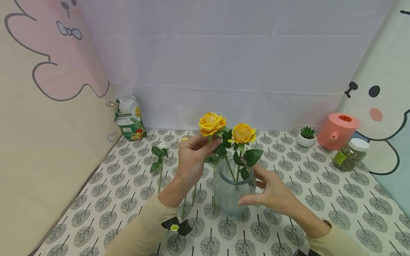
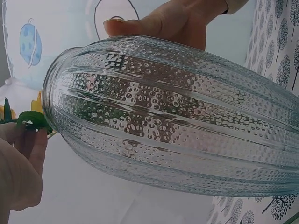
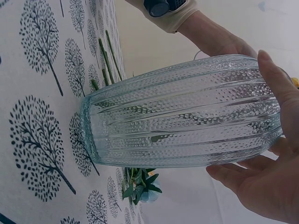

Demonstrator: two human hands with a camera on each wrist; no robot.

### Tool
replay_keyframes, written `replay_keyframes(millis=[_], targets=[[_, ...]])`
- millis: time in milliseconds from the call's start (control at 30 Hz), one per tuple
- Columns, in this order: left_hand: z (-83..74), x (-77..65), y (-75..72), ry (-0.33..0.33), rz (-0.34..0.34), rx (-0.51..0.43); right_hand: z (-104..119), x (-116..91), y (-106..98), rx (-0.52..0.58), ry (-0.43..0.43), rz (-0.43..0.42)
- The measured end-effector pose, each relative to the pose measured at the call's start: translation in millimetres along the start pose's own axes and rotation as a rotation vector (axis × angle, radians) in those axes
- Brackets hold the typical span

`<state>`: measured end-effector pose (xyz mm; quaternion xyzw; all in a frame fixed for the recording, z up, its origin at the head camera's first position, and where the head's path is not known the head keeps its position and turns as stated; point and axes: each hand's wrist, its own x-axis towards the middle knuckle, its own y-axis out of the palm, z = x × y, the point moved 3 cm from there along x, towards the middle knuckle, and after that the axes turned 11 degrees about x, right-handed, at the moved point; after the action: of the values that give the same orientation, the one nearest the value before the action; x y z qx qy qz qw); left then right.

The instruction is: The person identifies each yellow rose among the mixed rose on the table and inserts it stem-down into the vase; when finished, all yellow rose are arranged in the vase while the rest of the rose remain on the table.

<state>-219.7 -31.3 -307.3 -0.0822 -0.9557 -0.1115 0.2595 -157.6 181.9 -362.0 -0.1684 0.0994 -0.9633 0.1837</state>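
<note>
A clear ribbed glass vase (image 1: 229,201) stands upright on the table, with the stems of two yellow roses inside its mouth. My left hand (image 1: 191,160) pinches the left yellow rose (image 1: 212,124) just under its bloom. Beside it, the other yellow rose (image 1: 243,134) leans in the vase, untouched by the left hand. Around the vase's right side curves my right hand (image 1: 272,192), thumb in front and fingers behind. The right wrist view shows that right hand (image 3: 261,186) about the upper part of the vase (image 3: 187,116). In the left wrist view, the left fingertips touch a green leaf (image 2: 32,119) near the rim.
Left of the vase lie a white rose (image 1: 163,145) and several other stems. A plant-food-like bag (image 1: 129,117) stands at the back left. At the right are a potted succulent (image 1: 306,137), a pink watering can (image 1: 336,132) and a white-lidded jar (image 1: 350,154).
</note>
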Motion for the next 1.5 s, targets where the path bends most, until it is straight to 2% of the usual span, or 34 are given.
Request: replay_keyframes(millis=[267, 600, 800, 1067, 1333, 1500], targets=[[0.9, 0.9, 0.1, -0.008, 0.061, 0.079, -1.0, -0.1, -0.5, 0.013, -0.006, 0.003], [7.3, -3.3, 4.9, -0.100, 0.177, 0.084, -0.7, 0.9, -1.2, 0.016, -0.023, 0.008], [11.6, -2.2, 4.2, -0.145, 0.199, 0.129, -0.1, 1.1, -1.7, 0.020, -0.020, 0.008], [14.7, -3.0, 4.5, -0.205, 0.278, 0.170, -0.2, 1.9, -1.4, 0.012, -0.036, 0.008], [15.7, -2.8, 4.1, -0.223, 0.340, 0.161, -0.2, 2.7, -0.5, 0.025, -0.041, 0.013], [16.7, -2.1, 2.4, -0.269, 0.369, 0.141, -0.6, 2.8, -1.0, 0.018, -0.052, 0.011]])
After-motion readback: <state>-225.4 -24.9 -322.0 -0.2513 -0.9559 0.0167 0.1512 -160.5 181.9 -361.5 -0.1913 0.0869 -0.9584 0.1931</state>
